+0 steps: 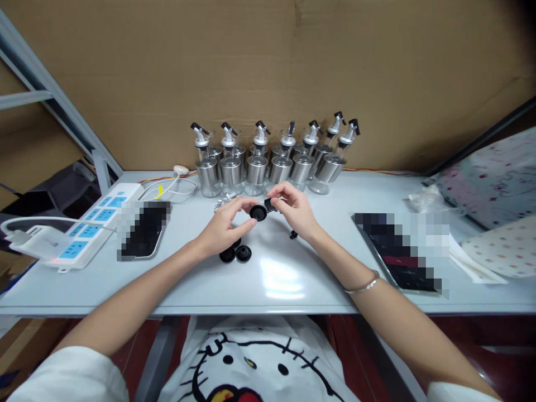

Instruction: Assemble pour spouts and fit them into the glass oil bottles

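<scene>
My left hand [221, 228] is closed on a round black pourer stopper [258, 213] with a pale rim, held above the table between thumb and fingers. Close against its right side, the thumb and fingers of my right hand [296, 211] pinch a small black flip cap [269, 205], partly hidden by the fingers. Whether the two parts are joined, I cannot tell. Below my left hand lie several round black stoppers [243, 253]. Silver spout parts [226, 199] lie behind that hand, and a small black piece [293, 235] rests by my right wrist.
Glass oil bottles [256, 170] with steel sleeves stand in rows at the back, several topped with pourers. A power strip [90, 229] and a phone [146, 230] lie left. A larger dark device [393, 254] and patterned cloth [502, 245] are right. Cardboard [268, 67] closes off the back.
</scene>
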A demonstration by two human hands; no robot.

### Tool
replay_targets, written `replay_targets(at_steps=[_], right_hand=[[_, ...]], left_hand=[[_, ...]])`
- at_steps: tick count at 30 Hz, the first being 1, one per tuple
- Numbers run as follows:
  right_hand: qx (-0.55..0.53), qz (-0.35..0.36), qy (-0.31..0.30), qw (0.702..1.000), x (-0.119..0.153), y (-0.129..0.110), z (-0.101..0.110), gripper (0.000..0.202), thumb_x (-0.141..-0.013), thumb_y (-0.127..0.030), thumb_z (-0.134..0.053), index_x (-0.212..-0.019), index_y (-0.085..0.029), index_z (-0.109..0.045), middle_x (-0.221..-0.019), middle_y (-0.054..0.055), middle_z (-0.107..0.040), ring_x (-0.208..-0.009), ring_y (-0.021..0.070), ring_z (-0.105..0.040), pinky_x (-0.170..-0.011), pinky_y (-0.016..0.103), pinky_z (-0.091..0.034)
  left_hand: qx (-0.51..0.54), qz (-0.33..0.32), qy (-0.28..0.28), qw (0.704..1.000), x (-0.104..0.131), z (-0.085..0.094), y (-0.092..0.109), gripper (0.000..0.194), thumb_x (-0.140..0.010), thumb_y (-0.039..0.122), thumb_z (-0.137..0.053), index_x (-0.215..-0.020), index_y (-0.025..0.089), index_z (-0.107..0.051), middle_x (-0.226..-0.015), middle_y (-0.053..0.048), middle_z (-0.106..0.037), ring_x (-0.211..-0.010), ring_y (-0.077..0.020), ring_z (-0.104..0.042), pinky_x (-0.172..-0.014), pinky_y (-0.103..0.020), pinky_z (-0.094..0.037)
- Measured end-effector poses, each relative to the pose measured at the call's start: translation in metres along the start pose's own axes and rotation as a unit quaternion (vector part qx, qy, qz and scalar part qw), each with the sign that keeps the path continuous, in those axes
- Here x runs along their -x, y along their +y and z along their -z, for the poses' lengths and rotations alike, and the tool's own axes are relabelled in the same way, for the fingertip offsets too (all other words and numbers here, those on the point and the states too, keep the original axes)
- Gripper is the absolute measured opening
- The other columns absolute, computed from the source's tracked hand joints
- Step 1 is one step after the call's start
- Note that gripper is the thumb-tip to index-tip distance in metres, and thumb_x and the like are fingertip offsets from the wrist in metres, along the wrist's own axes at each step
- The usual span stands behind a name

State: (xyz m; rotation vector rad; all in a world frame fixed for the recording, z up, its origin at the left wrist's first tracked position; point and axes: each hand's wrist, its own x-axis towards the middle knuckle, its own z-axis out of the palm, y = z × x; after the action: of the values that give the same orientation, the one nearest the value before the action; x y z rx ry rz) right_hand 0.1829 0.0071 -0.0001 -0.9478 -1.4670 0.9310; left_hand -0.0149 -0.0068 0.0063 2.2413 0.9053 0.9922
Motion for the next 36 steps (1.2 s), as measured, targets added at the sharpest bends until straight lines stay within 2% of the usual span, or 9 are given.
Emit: replay_targets(at_steps=[4,6,9,14,18,25,30,36], right_hand=[[-0.031,-0.015,-0.107,0.994,0.003,-0.001,-0.004,0.017,-0.070,-0.026,-0.065,-0.084,-0.020,-0.058,-0.075,-0.001,-0.056,-0.070,0.0138,-0.052,-0.063,0.028,-0.042],[-0.041,-0.022,-0.128,0.991,0.005,-0.002,-0.006,0.025,-0.065,-0.024,-0.069,-0.087,-0.020,-0.056,-0.082,0.000,-0.057,-0.075,0.0141,-0.054,-0.066,0.028,-0.043],[-0.048,-0.031,-0.129,0.990,0.007,-0.003,-0.008,0.030,-0.063,-0.021,-0.071,-0.089,-0.020,-0.055,-0.084,-0.001,-0.056,-0.076,0.0134,-0.053,-0.069,0.028,-0.044],[-0.048,-0.044,-0.144,0.987,0.006,-0.004,-0.008,0.027,-0.065,-0.022,-0.069,-0.088,-0.020,-0.055,-0.083,-0.001,-0.056,-0.075,0.0128,-0.054,-0.072,0.028,-0.045],[-0.032,-0.040,-0.147,0.988,0.007,-0.004,-0.009,0.026,-0.064,-0.021,-0.068,-0.087,-0.020,-0.055,-0.084,0.000,-0.057,-0.075,0.0128,-0.054,-0.071,0.028,-0.045],[-0.017,-0.015,-0.160,0.987,0.010,-0.005,-0.009,0.025,-0.066,-0.020,-0.067,-0.087,-0.021,-0.053,-0.086,0.000,-0.057,-0.078,0.0139,-0.055,-0.075,0.029,-0.046],[0.003,-0.012,-0.188,0.982,0.010,-0.004,-0.008,0.025,-0.068,-0.019,-0.065,-0.090,-0.020,-0.052,-0.090,0.001,-0.057,-0.079,0.0150,-0.058,-0.077,0.031,-0.046],[0.019,-0.019,-0.196,0.980,0.011,-0.003,-0.007,0.025,-0.067,-0.018,-0.064,-0.089,-0.020,-0.054,-0.088,0.001,-0.058,-0.079,0.0147,-0.058,-0.076,0.030,-0.046]], left_hand=[[-0.025,0.000,0.006,1.000,0.000,-0.001,-0.004,0.031,-0.086,0.031,-0.052,-0.114,0.018,-0.057,-0.106,-0.007,-0.063,-0.098,-0.0202,-0.057,-0.091,-0.036,-0.045],[-0.026,0.003,0.012,1.000,-0.001,-0.001,-0.004,0.030,-0.086,0.030,-0.051,-0.113,0.018,-0.057,-0.104,-0.006,-0.063,-0.097,-0.0199,-0.056,-0.090,-0.035,-0.044],[-0.017,0.010,0.016,1.000,-0.001,-0.002,-0.004,0.030,-0.085,0.029,-0.051,-0.112,0.017,-0.057,-0.104,-0.007,-0.063,-0.097,-0.0195,-0.056,-0.089,-0.034,-0.044],[-0.016,0.012,0.018,1.000,-0.001,-0.003,-0.002,0.030,-0.084,0.029,-0.053,-0.112,0.017,-0.056,-0.103,-0.006,-0.063,-0.096,-0.0193,-0.057,-0.090,-0.034,-0.043],[-0.050,0.002,0.025,0.998,0.000,-0.002,-0.003,0.035,-0.081,0.029,-0.052,-0.114,0.017,-0.053,-0.101,-0.006,-0.063,-0.096,-0.0205,-0.058,-0.089,-0.036,-0.043],[-0.183,0.002,-0.007,0.983,0.000,0.001,-0.002,0.016,-0.078,0.033,-0.049,-0.083,0.019,-0.053,-0.083,-0.003,-0.061,-0.084,-0.0221,-0.055,-0.085,-0.041,-0.038],[-0.201,0.001,-0.039,0.979,0.001,-0.001,-0.002,0.015,-0.079,0.034,-0.046,-0.078,0.019,-0.050,-0.079,-0.002,-0.058,-0.080,-0.0208,-0.053,-0.085,-0.041,-0.036],[-0.203,0.001,-0.050,0.978,0.002,-0.002,-0.003,0.017,-0.079,0.034,-0.046,-0.076,0.019,-0.050,-0.080,-0.002,-0.059,-0.081,-0.0204,-0.054,-0.086,-0.041,-0.035]])
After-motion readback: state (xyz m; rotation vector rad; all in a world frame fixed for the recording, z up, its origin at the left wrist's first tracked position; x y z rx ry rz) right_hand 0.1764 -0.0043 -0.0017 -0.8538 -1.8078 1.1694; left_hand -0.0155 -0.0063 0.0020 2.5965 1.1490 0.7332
